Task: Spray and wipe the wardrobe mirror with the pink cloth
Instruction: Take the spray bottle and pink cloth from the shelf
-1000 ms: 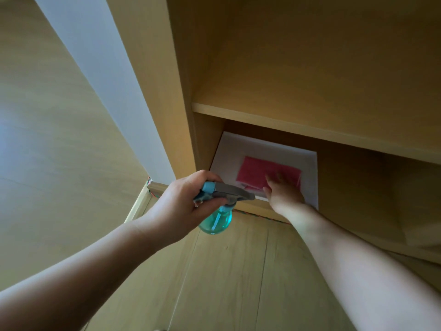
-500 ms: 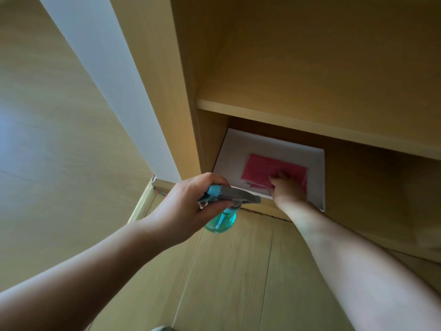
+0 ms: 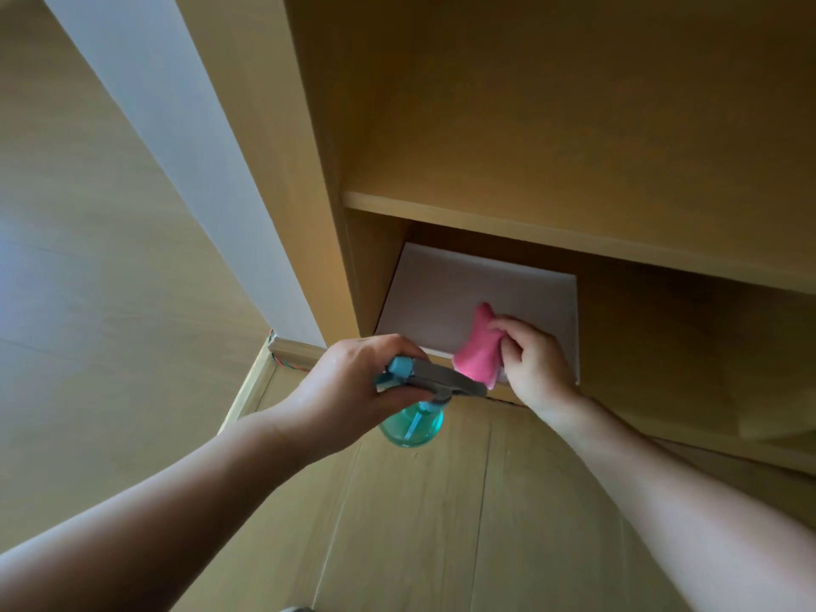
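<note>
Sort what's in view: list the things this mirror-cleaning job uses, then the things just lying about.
In use:
pink cloth, bunched in the right hand
spray bottle, held by the left hand

Just there:
white sheet in the lower compartment
wooden shelf

Pink cloth (image 3: 477, 355) bunched in right hand (image 3: 536, 362), spray bottle (image 3: 413, 419) in left hand (image 3: 353, 382).

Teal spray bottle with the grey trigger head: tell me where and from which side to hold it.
Grip the teal spray bottle at the neck under the grey trigger head, from behind the nozzle, as the left hand does. The round body hangs below and the nozzle points away, so a finger reaches the trigger.
</note>
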Tool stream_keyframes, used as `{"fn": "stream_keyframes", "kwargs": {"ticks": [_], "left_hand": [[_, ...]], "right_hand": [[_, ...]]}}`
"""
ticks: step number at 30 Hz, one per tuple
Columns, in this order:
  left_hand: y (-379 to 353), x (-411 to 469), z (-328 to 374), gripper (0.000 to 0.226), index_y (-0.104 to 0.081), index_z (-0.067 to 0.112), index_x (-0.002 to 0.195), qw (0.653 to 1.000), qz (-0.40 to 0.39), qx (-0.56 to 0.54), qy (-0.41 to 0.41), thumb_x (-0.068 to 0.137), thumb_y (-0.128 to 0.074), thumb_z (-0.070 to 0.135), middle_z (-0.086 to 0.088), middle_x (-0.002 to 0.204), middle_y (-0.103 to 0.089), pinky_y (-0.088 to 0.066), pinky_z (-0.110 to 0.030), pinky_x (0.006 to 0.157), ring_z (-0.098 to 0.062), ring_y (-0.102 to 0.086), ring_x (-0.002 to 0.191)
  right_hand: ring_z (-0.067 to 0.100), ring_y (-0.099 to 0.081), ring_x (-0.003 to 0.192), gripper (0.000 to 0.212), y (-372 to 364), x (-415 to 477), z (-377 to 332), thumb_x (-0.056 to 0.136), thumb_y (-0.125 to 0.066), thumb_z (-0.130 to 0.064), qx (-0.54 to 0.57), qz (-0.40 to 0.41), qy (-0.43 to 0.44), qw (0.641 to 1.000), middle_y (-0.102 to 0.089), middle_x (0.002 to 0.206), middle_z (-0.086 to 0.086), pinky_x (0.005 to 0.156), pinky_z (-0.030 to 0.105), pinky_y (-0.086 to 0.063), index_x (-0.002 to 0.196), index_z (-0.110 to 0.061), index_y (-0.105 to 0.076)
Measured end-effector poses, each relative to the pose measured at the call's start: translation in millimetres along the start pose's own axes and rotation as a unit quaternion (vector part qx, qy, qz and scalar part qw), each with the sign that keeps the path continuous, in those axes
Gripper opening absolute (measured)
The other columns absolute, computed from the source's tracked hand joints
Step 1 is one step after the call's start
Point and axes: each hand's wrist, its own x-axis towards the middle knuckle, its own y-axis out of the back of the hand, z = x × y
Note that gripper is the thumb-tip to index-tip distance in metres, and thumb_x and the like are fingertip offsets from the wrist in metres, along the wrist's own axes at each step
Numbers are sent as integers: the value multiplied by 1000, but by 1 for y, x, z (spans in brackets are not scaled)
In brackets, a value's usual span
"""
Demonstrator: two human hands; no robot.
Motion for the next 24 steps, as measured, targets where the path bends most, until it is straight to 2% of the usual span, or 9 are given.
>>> {"fn": "stream_keyframes", "kwargs": {"ticks": [3, 5, 8, 12, 14, 18, 20, 22, 24], "left_hand": [[-4, 5, 11, 28, -65, 12, 99, 998, -24, -37, -42, 78, -74, 28, 7, 113, -66, -54, -25, 83, -2, -62, 102], [-5, 9, 19, 24, -64, 14, 94, 995, -36, -54, -69, 79, -71, 31, 3, 129, -58, -51, -26, 93, -5, -53, 122], [0, 14, 32, 22, -61, 24, 95, 994, -46, -66, -74, 78, -68, 38, 3, 144, -46, -43, -35, 106, -8, -34, 139], [13, 20, 53, 35, -62, 18, 108, 988, -64, -117, -78, 80, -69, 37, 1, 143, -48, -52, -39, 96, -12, -49, 129], [21, 24, 68, 31, -59, 19, 107, 982, -73, -153, -86, 80, -70, 31, -2, 138, -53, -55, -41, 90, -16, -58, 120], [39, 35, 104, 26, -59, 11, 105, 968, -74, -194, -142, 81, -69, 13, -9, 127, -61, -56, -30, 83, -18, -65, 108], [50, 42, 122, 28, -60, 3, 106, 968, -53, -179, -166, 80, -70, 10, -12, 124, -61, -57, -35, 83, -21, -65, 107], [65, 50, 142, 28, -60, 4, 106, 971, -39, -166, -168, 81, -70, 13, -14, 122, -60, -58, -42, 79, -26, -65, 105], [84, 60, 169, 24, -57, 7, 102, 970, -30, -174, -168, 83, -69, 17, -13, 116, -61, -58, -40, 75, -27, -66, 99]], "right_hand": [[12, -64, 100, 29, 16, -27, -31, 92, -50, 1, 72, 6, 58, 996, -67, 106, -5, 82, 5, -42, 107, -15, -68], [4, -63, 98, 26, 29, -43, -51, 93, -49, -5, 149, -39, 94, 983, -68, 105, -10, 84, 11, -46, 107, -21, -65], [-2, -63, 76, 25, 52, -58, -75, 93, -52, -10, 259, -80, 125, 954, -68, 91, -17, 67, 17, -48, 108, -26, -65], [14, -64, 71, 38, 80, -68, -96, 94, -56, -6, 327, -93, 143, 930, -68, 92, -2, 55, 22, -50, 98, -43, -64], [24, -64, 69, 45, 95, -65, -104, 93, -55, 1, 378, -97, 121, 913, -69, 90, 1, 50, 25, -52, 93, -43, -65], [16, -68, 83, 14, 126, -53, -122, 82, -74, -18, 475, -111, 124, 864, -69, 94, -1, 69, 26, -56, 89, -29, -69], [13, -67, 75, 14, 147, -50, -135, 73, -77, -29, 500, -128, 113, 849, -70, 89, -1, 61, 25, -55, 86, -28, -71], [12, -66, 69, 10, 172, -48, -153, 75, -75, -23, 506, -140, 107, 845, -71, 84, -1, 56, 25, -53, 84, -27, -71], [15, -67, 73, 18, 202, -44, -177, 83, -66, -5, 524, -158, 105, 830, -72, 85, 4, 63, 26, -55, 85, -21, -72]]}}
